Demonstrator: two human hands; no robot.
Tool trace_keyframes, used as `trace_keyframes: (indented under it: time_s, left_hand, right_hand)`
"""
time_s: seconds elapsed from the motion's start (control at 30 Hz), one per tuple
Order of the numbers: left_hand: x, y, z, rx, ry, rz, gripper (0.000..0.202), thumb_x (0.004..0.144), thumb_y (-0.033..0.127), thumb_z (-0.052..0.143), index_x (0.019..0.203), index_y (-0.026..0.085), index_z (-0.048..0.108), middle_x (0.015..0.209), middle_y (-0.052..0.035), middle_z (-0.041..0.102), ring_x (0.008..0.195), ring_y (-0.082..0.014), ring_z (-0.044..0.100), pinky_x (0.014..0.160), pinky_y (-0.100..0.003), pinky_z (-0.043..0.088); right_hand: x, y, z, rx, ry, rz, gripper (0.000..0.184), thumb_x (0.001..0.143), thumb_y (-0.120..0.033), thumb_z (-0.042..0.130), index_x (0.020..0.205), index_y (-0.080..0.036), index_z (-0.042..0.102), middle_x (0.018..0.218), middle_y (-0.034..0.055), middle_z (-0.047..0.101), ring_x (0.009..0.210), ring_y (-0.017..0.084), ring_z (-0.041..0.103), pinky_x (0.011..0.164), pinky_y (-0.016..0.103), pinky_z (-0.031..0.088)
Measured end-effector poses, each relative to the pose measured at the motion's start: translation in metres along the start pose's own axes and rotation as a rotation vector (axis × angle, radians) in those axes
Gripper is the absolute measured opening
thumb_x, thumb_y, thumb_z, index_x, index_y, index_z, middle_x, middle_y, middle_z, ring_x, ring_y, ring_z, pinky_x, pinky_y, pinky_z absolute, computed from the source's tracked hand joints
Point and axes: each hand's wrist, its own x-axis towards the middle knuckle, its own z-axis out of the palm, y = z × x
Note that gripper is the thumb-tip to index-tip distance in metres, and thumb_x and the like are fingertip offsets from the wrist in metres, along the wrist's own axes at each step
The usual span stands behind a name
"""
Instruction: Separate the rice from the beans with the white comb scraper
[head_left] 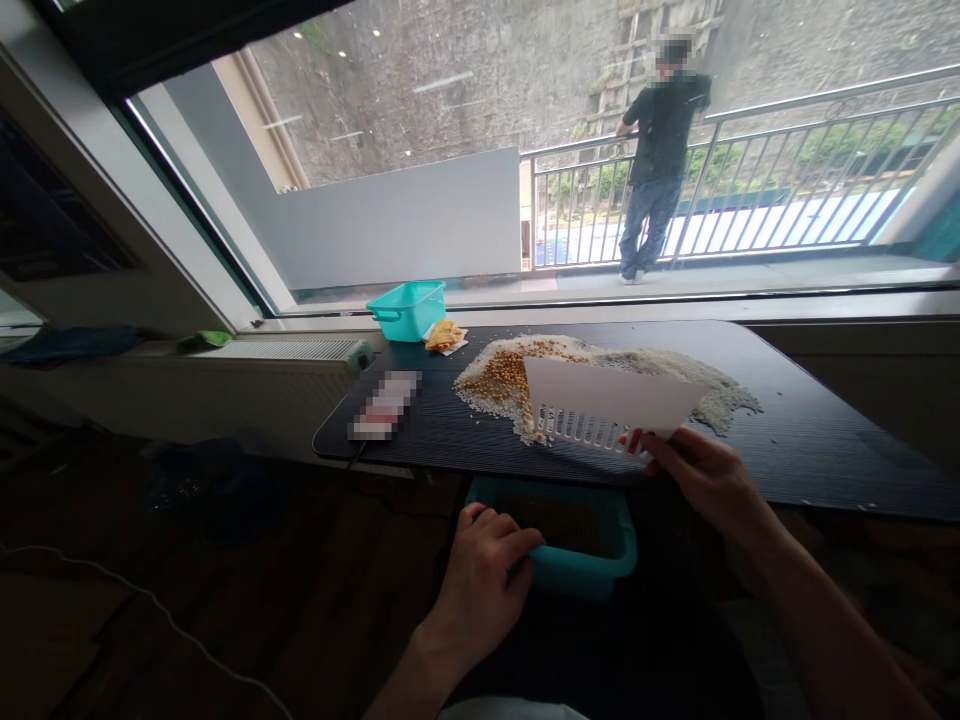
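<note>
Through the head camera I see my right hand [705, 475] pinching a white slotted sheet [600, 392] by its right end. The sheet hangs tilted over the front of a pile of white grains [724, 388] and yellow kernels [501, 376], with its slots along the low side. The pile lies spread on a dark table [810, 445]. My left hand [487, 555] has its fingers curled over the near left rim of a teal tub [628, 548]. That tub sits in front of the table, lower than its edge. There is brown stuff inside, but it is too dark for me to tell what. A small teal basket [410, 315] stands at the far left of the table, with a crumpled yellow thing [445, 336] just beside it. Nearer me lies a flat item [385, 405], all blurred into squares, so I cannot read any writing on it.
</note>
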Motion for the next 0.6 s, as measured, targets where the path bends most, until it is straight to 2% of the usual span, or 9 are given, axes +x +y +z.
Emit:
trace_keyframes:
  time_s: [0.43, 0.6]
  left_hand:
    - [-0.0005, 0.0006, 0.0003, -0.011, 0.015, -0.006, 0.031, 0.085, 0.007, 0.057, 0.100, 0.026, 0.077, 0.085, -0.0036, 0.071, 0.083, -0.0218, 0.063, 0.095, -0.047, 0.041]
    - [0.0001, 0.0001, 0.0002, -0.002, 0.006, -0.012, 0.031, 0.085, 0.007, 0.059, 0.100, 0.026, 0.078, 0.083, -0.0033, 0.071, 0.083, -0.0221, 0.063, 0.093, -0.046, 0.042]
  right_hand:
    - [0.0024, -0.0030, 0.0007, -0.056, 0.012, -0.003, 0.052, 0.064, -0.074, 0.075, 0.075, -0.023, 0.077, 0.073, 0.0038, 0.077, 0.051, 0.015, 0.060, 0.053, 0.030, 0.055]
    - [0.0074, 0.0004, 0.0020, -0.059, -0.024, 0.016, 0.053, 0.064, -0.074, 0.075, 0.076, -0.022, 0.077, 0.073, 0.0047, 0.077, 0.053, 0.016, 0.063, 0.052, 0.029, 0.055]
